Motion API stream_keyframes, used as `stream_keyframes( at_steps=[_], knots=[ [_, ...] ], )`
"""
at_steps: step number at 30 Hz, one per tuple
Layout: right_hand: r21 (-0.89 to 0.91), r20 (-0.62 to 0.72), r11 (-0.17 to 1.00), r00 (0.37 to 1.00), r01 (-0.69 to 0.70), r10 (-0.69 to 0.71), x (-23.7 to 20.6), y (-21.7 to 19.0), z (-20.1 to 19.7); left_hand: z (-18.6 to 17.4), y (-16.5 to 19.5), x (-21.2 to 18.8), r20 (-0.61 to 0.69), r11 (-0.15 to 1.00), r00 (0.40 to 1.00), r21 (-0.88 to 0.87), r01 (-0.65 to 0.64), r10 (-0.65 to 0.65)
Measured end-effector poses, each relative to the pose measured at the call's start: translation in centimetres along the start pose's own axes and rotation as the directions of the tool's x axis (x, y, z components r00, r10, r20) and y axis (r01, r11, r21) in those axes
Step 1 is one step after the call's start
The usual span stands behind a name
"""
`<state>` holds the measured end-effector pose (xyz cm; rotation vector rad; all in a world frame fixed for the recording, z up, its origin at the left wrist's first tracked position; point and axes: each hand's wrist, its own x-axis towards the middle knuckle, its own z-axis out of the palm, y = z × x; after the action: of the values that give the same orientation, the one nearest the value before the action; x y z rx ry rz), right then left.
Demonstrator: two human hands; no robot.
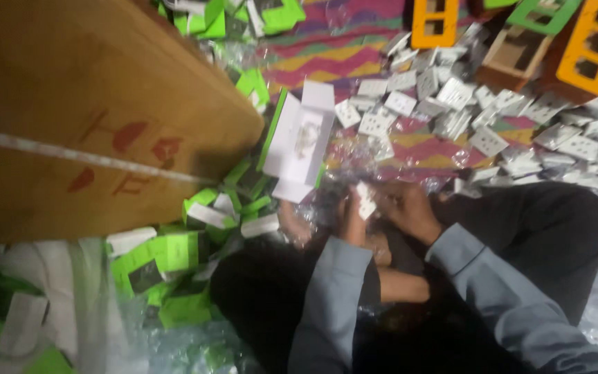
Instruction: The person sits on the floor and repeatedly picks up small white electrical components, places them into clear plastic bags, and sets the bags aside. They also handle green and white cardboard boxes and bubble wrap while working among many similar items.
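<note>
While I sit on the floor, a big brown cardboard box (84, 111) stands on my left side. Below it lie lots of small green and white boxes (167, 260), flat and mixed up in a heap. Just to the right of the big box, one small white box (302, 142) lies open with its flap up, and I think something clear sits inside, but it is too blurry to tell.

Next come my hands, close together over my lap. My left hand (351, 225) is curled, and its fingers touch a small white socket plate (365, 201). My right hand (410, 208) is closed around the other side of the same plate, so both hands grip it together. The plate sits between my hands, just under the open white box. My grey-blue sleeves (493, 291) run down to the bottom edge.

Further right, a big pile of white socket plates (465, 118) is spread over a bright zigzag cloth (327, 55). Orange and green frames (590, 45) lie at the top right.

I judge the job is only partly done. Many green boxes are around me, and I cannot tell which are full. Many loose plates are left on the cloth, so much work is left.
</note>
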<state>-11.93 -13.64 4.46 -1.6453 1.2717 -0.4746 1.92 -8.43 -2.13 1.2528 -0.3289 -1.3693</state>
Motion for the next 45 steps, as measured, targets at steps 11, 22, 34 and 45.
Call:
stream_keyframes(
  at_steps=[11,22,34,45],
  knots=[
    [0.484,-0.105,0.875,0.991,-0.02,0.08,0.7,1.7,0.3,1.0,2.4,-2.0,0.26,0.986,0.966,-0.163,0.036,0.007],
    [0.211,-0.286,0.944,0.939,0.255,-0.19,-0.2,1.8,0.2,-0.4,0.1,-1.2,0.171,0.907,0.984,-0.407,0.109,-0.041],
    [0.595,-0.235,0.801,0.94,-0.062,0.248,0.2,-0.4,-1.7,-0.4,1.9,-1.2,0.179,0.797,0.983,-0.6,0.07,0.048],
    [0.602,-0.208,0.798,0.967,0.008,0.147,0.2,-1.3,-1.1,2.2,4.1,-2.9,0.109,0.969,0.994,-0.243,0.033,-0.007]
  ],
)
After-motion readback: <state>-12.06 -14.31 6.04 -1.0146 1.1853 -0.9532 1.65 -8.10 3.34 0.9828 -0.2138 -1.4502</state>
